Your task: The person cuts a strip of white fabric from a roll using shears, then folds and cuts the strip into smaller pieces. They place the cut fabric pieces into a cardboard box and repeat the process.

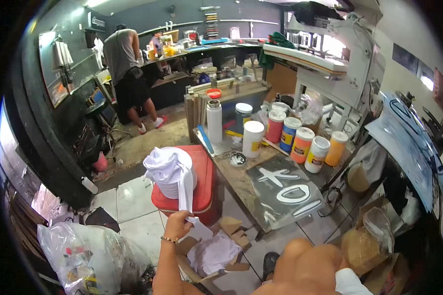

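Note:
My left hand (178, 225), with a beaded bracelet at the wrist, reaches forward and is closed on the lower end of a white cloth (185, 189). The cloth runs up from my fingers to a bunched heap on top of a white bucket (171, 191). That bucket stands on a red cooler (205, 179). A small white flap (200, 229) sticks out to the right of my fingers. Just below is an open cardboard box (238, 267) with more white cloth (215, 253) in it. My right hand is out of view.
A low table (226, 167) holds several paint jars (302, 145), a white bottle (214, 121) and a dark sheet with white lettering (284, 191). A clear plastic bag (91, 253) lies at left. Another person (125, 73) stands at the far counter. Cardboard (364, 248) is at right.

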Demonstrator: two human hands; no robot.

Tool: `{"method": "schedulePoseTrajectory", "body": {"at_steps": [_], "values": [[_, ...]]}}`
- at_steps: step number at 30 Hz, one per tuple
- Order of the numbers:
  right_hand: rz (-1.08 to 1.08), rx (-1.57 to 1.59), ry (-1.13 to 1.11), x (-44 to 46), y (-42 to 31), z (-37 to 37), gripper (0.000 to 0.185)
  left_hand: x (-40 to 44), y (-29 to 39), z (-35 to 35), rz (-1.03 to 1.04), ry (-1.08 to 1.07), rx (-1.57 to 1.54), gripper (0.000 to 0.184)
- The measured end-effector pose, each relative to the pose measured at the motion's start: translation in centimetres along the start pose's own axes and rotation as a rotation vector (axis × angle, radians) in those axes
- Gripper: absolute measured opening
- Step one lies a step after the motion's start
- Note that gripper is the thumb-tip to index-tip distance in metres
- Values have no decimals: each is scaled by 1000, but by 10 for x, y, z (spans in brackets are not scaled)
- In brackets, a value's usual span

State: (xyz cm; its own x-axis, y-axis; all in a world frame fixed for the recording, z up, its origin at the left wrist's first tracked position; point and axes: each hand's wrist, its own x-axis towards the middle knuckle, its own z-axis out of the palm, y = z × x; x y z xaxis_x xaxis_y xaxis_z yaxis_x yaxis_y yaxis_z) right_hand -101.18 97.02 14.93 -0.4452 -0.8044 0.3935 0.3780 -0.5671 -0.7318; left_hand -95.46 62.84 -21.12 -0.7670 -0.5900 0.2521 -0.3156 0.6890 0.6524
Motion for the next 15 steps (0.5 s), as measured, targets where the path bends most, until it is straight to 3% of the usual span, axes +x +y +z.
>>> {"method": "schedulePoseTrajectory", "body": {"at_steps": [4,5,6,7,9,10,11,13,15], "values": [[56,18,-36,-12,-7,-2,83,-1,-1,2,-28,-12,46,21],[278,-42,69,-12,-27,7,80,-2,1,1,-25,-17,39,21],[276,-51,70,-11,-28,9,80,-2,3,-1,-33,-16,36,20],[494,-113,178,-11,-29,11,77,-2,5,-2,-38,-20,32,20],[-193,98,-78,-5,17,-11,71,-4,7,-3,-21,-2,-16,20],[-289,76,-348,-1,45,-37,59,-4,6,-3,-12,4,-14,21],[-293,64,-350,0,55,-57,59,-3,7,-4,-4,14,-13,21],[88,-578,-338,10,47,-66,41,-2,12,-7,14,16,8,21],[-385,-582,-447,40,53,-40,19,-4,15,-10,80,67,40,23]]}}
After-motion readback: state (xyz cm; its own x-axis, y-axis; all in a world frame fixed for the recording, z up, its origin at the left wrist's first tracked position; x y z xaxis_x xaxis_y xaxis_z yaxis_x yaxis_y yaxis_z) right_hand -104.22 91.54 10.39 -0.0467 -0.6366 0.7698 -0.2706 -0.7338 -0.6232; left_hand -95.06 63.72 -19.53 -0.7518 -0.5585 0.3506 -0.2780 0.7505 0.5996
